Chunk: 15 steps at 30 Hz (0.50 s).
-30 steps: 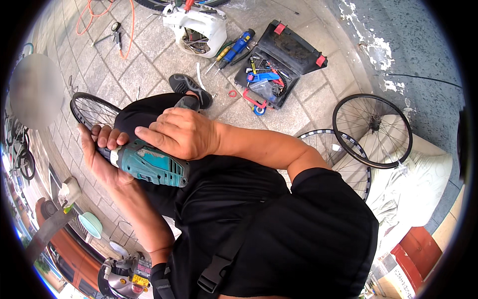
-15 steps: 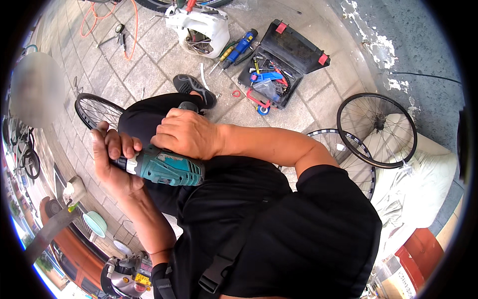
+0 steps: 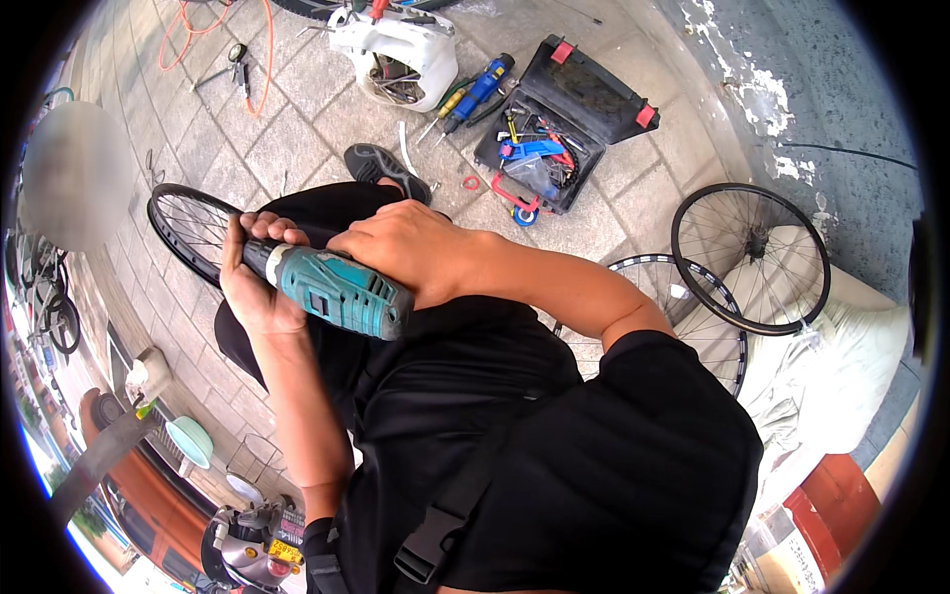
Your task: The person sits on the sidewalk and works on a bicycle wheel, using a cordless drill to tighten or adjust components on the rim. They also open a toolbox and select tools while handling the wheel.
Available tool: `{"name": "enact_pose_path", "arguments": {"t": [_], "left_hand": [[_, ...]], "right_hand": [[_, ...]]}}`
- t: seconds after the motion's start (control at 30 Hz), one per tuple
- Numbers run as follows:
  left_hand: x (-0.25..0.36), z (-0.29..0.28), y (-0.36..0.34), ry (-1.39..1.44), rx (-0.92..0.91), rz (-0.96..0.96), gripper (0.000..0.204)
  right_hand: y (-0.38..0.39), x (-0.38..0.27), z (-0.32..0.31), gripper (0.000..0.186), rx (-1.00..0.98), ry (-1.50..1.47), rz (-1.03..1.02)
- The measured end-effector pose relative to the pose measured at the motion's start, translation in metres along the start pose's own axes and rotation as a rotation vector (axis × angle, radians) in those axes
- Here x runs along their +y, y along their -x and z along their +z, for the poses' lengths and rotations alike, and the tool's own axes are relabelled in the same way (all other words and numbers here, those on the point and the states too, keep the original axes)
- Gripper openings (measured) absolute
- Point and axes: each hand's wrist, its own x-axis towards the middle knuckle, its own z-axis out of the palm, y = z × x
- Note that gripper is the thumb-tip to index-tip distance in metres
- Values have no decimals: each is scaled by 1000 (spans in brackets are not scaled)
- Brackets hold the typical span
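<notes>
A teal cordless drill [image 3: 339, 294] lies sideways over my lap, its black chuck pointing to the upper left. My left hand [image 3: 252, 282] cradles the chuck end from below with curled fingers. My right hand [image 3: 406, 247] is closed on the drill from the upper right, its grip mostly hidden beneath that hand. Beyond my left hand a spoked bicycle wheel [image 3: 182, 234] shows behind my dark-clad leg. My shoe [image 3: 371, 164] rests on the paving above my hands.
An open black toolbox [image 3: 539, 158], a blue-and-black tool [image 3: 478, 93], a cut white jug [image 3: 401, 69] with tools and an orange hose [image 3: 261, 69] lie ahead. Two wheels [image 3: 750, 257] lean on a pale covered object at right. Bicycles [image 3: 61, 307] and an orange car [image 3: 139, 495] stand left.
The drill has shifted a little right and upward and its body now slopes more down to the right. Both hands moved with it; the left hand's fingers rose beside the chuck.
</notes>
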Motion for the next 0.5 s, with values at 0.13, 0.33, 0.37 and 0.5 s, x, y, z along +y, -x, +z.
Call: {"name": "enact_pose_path", "arguments": {"t": [0.13,0.33,0.37,0.5], "left_hand": [[-39,7,-16,-128,107,-32,25],[-95,-9,-28,-25,135,-397,32],[-102,-5,-25,-18,145,-429,32],[-121,-2,-27,-122,197,-433,30]], "right_hand": [[7,-33,-51,45,-270,-121,427],[-4,-66,-113,24,-528,159,558],[-10,-72,-122,23,-579,189,591],[-7,-71,-140,25,-582,153,670]]}}
